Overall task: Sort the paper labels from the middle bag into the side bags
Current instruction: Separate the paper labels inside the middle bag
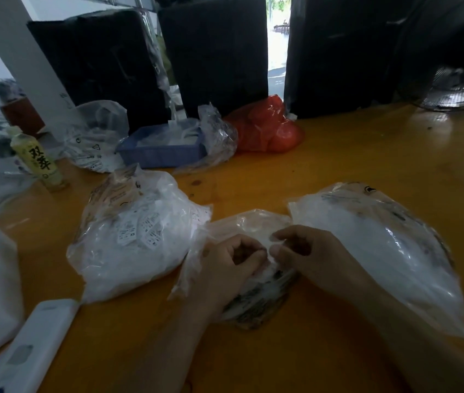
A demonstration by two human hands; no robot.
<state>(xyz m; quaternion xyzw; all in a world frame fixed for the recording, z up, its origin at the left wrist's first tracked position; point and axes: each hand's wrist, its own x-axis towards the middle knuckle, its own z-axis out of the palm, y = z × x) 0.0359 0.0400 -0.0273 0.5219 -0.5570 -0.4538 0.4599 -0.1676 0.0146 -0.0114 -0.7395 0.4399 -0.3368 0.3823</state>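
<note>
Three clear bags lie before me on the table (338,165): the middle bag (253,296) of paper labels (256,302), the left bag (137,236), the right bag (381,245). My left hand (225,268) and right hand (313,253) pinch the middle bag's mouth; I judge I'm opening it, and next must draw out one label.

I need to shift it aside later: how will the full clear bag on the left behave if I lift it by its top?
The left bag is thin crinkled film, so it will probably sag and change shape. It bulges with loose paper labels, so they will likely slide toward the bottom. Its neck looks untied, so some may spill if it tips.
</note>
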